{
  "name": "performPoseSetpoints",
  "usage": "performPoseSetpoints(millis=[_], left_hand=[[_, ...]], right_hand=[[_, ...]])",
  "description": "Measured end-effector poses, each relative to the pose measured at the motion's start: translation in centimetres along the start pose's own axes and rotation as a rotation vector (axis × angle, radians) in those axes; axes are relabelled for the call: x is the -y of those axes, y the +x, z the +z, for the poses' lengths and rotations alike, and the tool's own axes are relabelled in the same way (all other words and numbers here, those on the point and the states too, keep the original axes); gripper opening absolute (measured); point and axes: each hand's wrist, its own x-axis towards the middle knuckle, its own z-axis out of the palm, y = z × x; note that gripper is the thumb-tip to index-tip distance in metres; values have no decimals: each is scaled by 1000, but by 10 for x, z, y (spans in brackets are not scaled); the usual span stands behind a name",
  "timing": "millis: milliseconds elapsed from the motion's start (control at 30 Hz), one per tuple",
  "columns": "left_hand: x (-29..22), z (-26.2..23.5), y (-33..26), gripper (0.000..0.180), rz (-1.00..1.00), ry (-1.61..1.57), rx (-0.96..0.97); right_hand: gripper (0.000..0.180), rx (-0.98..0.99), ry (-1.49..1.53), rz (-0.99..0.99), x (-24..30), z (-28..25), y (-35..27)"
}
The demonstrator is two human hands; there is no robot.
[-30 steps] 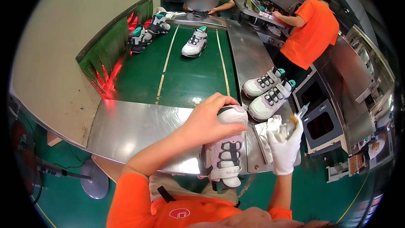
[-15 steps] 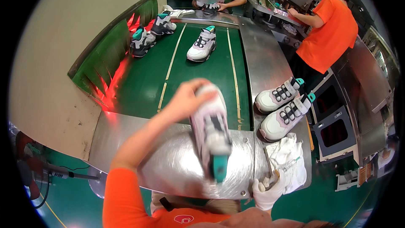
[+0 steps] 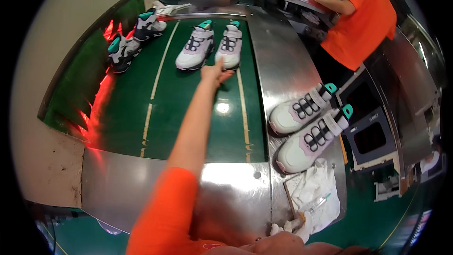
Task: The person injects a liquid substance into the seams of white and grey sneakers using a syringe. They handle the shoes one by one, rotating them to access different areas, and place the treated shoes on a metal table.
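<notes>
My bare left hand [image 3: 216, 73] reaches far over the green belt and grips the toe of a white and pale pink sneaker [image 3: 230, 47], thumb on its side and fingers by the front of the sole. The sneaker stands upright on the belt, heel away from me. Close on its left is a matching sneaker [image 3: 194, 47]. At the lower right, my right hand [image 3: 295, 229] wears a white glove, its fingers closed around something I cannot make out. It is beside a crumpled white cloth [image 3: 314, 184] with a clear syringe-like tube [image 3: 317, 204] on it.
Two more white sneakers [image 3: 306, 137] stand on the metal right edge [image 3: 271, 61]. Dark-and-white sneakers [image 3: 123, 54] sit near red-lit green flaps [image 3: 75, 94] at the left. One person is across the belt; another in an orange shirt [image 3: 361, 23] works at the right.
My left hand has carried the sneaker from above the near metal edge to the far belt, setting it right of the other. My view has shifted; the right hand stays by the cloth.
</notes>
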Motion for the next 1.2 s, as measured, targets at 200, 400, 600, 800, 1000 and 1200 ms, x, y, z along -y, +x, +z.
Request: performPoseSetpoints(millis=[200, 400, 600, 800, 1000, 1200], left_hand=[[-11, 59, -117, 67, 482, 1046, 456], [44, 149, -187, 91, 746, 1100, 791], [-6, 56, -277, 84, 532, 1319, 495], [-24, -112, -442, 82, 500, 1182, 86], [-18, -133, -531, 91, 334, 1448, 146], [-89, -127, -526, 73, 1212, 1660, 392]], right_hand=[[85, -73, -38, -34, -10, 0, -4], [83, -11, 166, -29, 3, -3, 11], [80, -74, 428, -114, -9, -3, 21], [73, -53, 384, -84, -14, -7, 23], [67, 79, 293, 3, 4, -20, 25], [56, 443, 493, 253, 35, -85, 20]])
